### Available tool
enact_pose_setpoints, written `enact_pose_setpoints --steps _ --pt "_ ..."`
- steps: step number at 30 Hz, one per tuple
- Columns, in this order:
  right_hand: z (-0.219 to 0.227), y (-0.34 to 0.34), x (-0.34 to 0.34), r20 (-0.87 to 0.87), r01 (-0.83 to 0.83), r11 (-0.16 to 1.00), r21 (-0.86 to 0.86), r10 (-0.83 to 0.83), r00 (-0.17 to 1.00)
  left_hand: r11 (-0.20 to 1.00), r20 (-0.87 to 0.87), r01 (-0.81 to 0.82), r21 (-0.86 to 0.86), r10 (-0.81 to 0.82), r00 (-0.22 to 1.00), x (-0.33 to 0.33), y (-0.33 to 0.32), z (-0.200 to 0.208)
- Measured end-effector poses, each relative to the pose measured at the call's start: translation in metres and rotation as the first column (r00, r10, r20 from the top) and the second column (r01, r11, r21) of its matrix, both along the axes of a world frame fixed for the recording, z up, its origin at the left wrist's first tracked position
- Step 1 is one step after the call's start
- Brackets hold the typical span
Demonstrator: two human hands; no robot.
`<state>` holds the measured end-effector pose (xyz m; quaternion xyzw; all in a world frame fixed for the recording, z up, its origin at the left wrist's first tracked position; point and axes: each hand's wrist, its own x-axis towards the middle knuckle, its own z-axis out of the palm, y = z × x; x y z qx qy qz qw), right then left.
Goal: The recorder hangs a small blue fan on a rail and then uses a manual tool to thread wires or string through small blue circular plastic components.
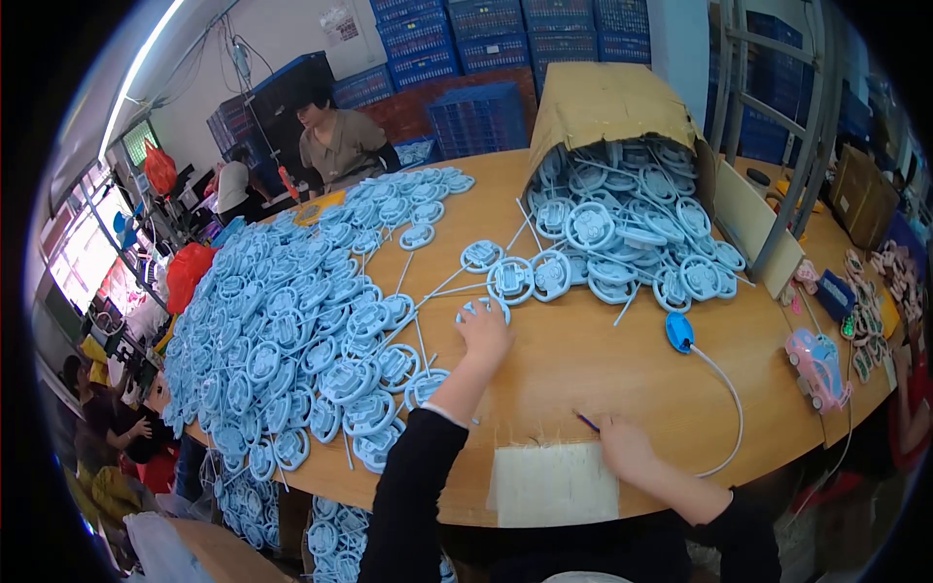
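Observation:
My left hand [485, 335] reaches over the middle of the table, its fingers closed on the rim of a light-blue plastic toy steering wheel [496, 309]. Two more wheels [511, 279] lie just beyond it. Near the front edge, my right hand [630, 450] is closed around a thin dark pen-like tool [586, 422], whose tip points left; its exact kind is too small to make out. Below that tip, a pale worn rectangular sheet [556, 484] lies on the tabletop. A blue oval device [679, 332] with a white cable rests beyond my right hand.
A large heap of wheels [292, 321] covers the table's left side. More spill from a tipped cardboard box [622, 97] at the back. A pink toy car [816, 367] stands at right, near a metal frame [807, 146]. A co-worker [340, 146] is across the table.

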<state>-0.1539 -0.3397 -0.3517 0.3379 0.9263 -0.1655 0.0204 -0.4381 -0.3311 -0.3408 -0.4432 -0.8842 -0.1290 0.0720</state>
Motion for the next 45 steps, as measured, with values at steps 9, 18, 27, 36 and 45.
enact_pose_setpoints --steps 9,18,27,36,45 --pt "0.015 -0.006 0.043 -0.556 -0.090 0.968 -0.234 -0.058 0.829 0.971 -0.073 -0.143 -0.193 0.131 0.989 -0.058 -0.013 -0.063" --pt "0.060 -0.017 0.037 -0.494 -0.208 0.807 -0.553 -0.116 0.862 0.782 0.775 -0.368 0.502 -0.597 -0.210 0.087 -0.147 0.018" --pt "0.065 -0.035 0.025 -0.444 -0.231 0.852 -0.469 -0.001 0.896 0.736 0.693 -0.435 0.519 -0.660 -0.290 0.182 -0.187 -0.007" --pt "0.070 -0.045 0.027 -0.348 -0.219 0.866 -0.449 0.056 0.936 0.648 0.669 -0.479 0.592 -0.726 -0.155 0.188 -0.193 -0.017" --pt "0.067 -0.053 0.026 -0.374 -0.246 0.860 -0.446 0.071 0.925 0.611 0.618 -0.534 0.584 -0.761 -0.196 0.190 -0.200 -0.028"
